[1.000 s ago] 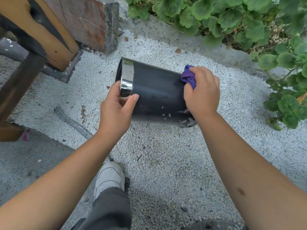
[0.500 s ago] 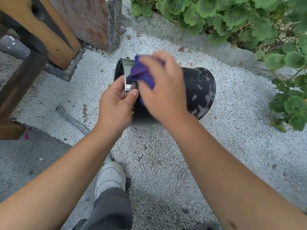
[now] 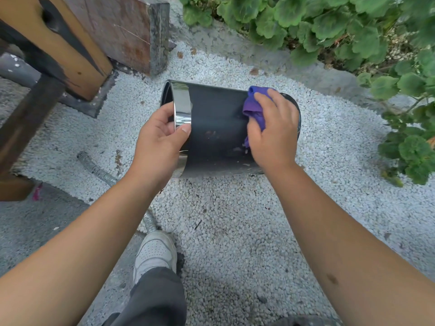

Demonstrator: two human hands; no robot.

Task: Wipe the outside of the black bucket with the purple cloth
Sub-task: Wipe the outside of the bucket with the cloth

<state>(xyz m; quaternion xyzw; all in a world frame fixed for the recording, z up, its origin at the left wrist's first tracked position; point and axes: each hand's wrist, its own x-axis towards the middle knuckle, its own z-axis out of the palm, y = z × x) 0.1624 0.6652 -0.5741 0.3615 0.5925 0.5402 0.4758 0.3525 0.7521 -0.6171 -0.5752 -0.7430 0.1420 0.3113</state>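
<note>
Mid-wipe on black bucket (image 3: 216,128), held sideways.
Left hand (image 3: 160,142) clamped on chrome rim (image 3: 182,107) at 9 o'clock; right hand (image 3: 273,130) curled on purple cloth (image 3: 255,107) at 3 o'clock; specks probably remaining lower down, next pass there.

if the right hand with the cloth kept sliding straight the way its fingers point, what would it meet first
The right hand presses the purple cloth on the black bucket, fingers pointing toward the open end. Going straight on, it would likely meet the shiny metal band first, then the left hand holding that rim.
</note>
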